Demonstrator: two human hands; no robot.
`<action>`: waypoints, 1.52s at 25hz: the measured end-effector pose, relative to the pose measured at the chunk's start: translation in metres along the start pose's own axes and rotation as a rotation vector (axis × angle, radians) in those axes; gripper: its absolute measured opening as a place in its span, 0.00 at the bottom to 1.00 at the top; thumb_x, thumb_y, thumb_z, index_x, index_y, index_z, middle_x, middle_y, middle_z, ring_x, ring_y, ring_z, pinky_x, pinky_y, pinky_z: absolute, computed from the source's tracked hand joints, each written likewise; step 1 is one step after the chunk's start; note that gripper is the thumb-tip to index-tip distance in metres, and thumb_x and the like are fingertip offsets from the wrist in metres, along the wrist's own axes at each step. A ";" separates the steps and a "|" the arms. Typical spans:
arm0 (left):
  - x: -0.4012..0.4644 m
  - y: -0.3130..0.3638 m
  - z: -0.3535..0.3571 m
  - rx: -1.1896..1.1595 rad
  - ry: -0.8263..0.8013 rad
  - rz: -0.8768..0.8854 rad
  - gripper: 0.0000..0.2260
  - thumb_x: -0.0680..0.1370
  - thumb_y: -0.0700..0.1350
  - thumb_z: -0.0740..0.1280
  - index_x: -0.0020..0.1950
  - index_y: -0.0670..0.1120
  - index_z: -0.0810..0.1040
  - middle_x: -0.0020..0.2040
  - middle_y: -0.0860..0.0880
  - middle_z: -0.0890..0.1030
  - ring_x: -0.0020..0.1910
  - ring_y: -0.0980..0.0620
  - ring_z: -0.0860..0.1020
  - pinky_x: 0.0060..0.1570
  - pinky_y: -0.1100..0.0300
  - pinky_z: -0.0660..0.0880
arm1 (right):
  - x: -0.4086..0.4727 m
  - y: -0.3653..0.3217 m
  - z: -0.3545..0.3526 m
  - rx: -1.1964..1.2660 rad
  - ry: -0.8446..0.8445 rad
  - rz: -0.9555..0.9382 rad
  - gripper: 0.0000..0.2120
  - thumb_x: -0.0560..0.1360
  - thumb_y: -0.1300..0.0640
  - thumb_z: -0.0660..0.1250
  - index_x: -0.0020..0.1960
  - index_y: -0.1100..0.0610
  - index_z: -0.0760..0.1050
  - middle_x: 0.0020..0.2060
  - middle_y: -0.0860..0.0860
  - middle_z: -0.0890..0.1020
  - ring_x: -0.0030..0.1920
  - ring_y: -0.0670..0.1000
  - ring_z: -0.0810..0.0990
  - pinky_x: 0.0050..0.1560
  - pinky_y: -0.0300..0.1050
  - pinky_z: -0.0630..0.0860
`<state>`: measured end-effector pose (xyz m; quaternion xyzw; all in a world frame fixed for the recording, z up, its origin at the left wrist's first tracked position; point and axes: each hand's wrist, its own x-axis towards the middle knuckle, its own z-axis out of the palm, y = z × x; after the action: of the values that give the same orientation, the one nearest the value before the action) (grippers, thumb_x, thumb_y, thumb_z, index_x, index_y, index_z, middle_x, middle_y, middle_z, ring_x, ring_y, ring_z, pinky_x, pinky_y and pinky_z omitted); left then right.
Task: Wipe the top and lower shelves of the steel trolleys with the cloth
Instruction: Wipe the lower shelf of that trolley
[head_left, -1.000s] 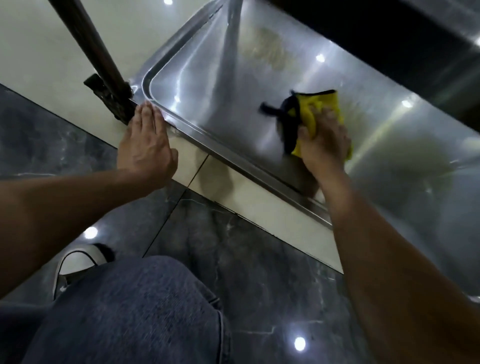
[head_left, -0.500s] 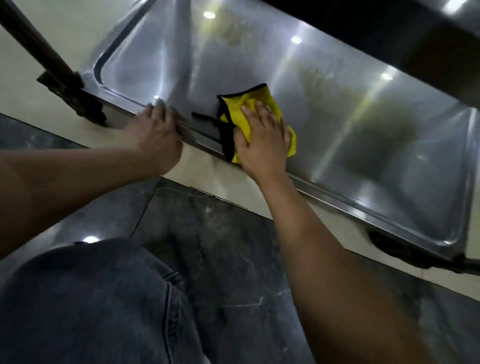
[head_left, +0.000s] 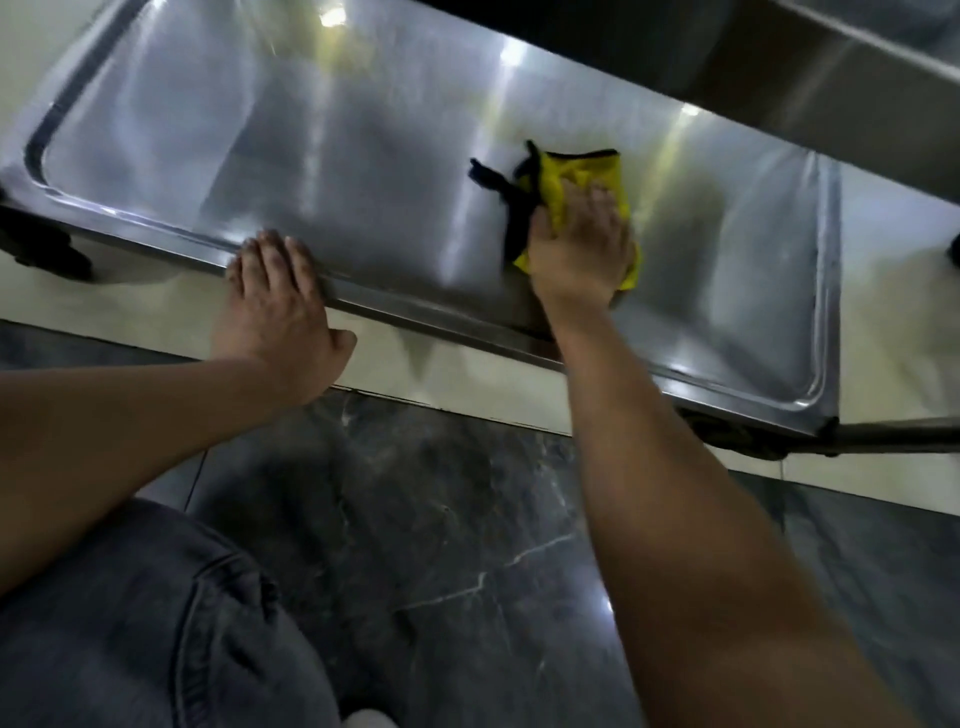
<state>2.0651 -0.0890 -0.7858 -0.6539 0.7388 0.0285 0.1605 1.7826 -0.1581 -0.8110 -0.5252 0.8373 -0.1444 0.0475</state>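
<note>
The cloth (head_left: 582, 179) is yellow with a black edge, and it lies on the lower shelf (head_left: 363, 145) of the steel trolley, at about 1 o'clock from the middle of the view.

Going left to right: at 9 o'clock a dark wheel (head_left: 47, 244) sits under the shelf's left corner. At about 10 o'clock the left hand (head_left: 278, 306) lies flat, fingers straight, with the fingertips on the shelf's near rim (head_left: 415, 317). It holds nothing and seems to steady the trolley. At 1 o'clock the right hand (head_left: 582, 254) presses down on the cloth with the fingers spread over it; they do not look curled round it. A black strap of the cloth sticks out to the left of the hand. At 3 o'clock is the shelf's right end with its raised lip. The top shelf (head_left: 831, 88) hangs above at 2 o'clock.

The cloth looks soft, light and floppy. It will likely bunch up if pushed from one edge, so a flat palm on its middle is best. The steel looks smooth and slippery, so the cloth should slide easily. The trolley may roll, so a hand on the rim helps.
</note>
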 end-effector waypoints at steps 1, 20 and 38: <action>-0.001 0.002 0.000 -0.007 0.002 -0.006 0.42 0.79 0.60 0.56 0.80 0.33 0.44 0.80 0.29 0.48 0.80 0.33 0.50 0.79 0.43 0.51 | 0.005 0.030 -0.012 -0.014 0.023 0.061 0.27 0.79 0.40 0.57 0.76 0.47 0.67 0.77 0.51 0.66 0.78 0.53 0.61 0.77 0.56 0.55; -0.015 0.117 0.004 -0.047 0.149 0.550 0.40 0.73 0.67 0.44 0.79 0.55 0.29 0.82 0.44 0.36 0.81 0.40 0.40 0.79 0.40 0.46 | 0.016 0.198 -0.076 -0.085 0.024 0.155 0.27 0.81 0.42 0.57 0.78 0.50 0.63 0.78 0.52 0.65 0.76 0.57 0.64 0.77 0.54 0.57; -0.017 0.111 0.007 -0.115 0.123 0.543 0.40 0.71 0.66 0.42 0.79 0.56 0.29 0.81 0.47 0.34 0.81 0.44 0.37 0.79 0.40 0.43 | 0.008 0.125 -0.053 -0.131 -0.043 0.117 0.27 0.84 0.44 0.51 0.80 0.52 0.59 0.79 0.54 0.62 0.78 0.57 0.60 0.77 0.55 0.55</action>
<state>1.9602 -0.0556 -0.8061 -0.4407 0.8924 0.0725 0.0643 1.6587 -0.1047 -0.7966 -0.4806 0.8729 -0.0749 0.0392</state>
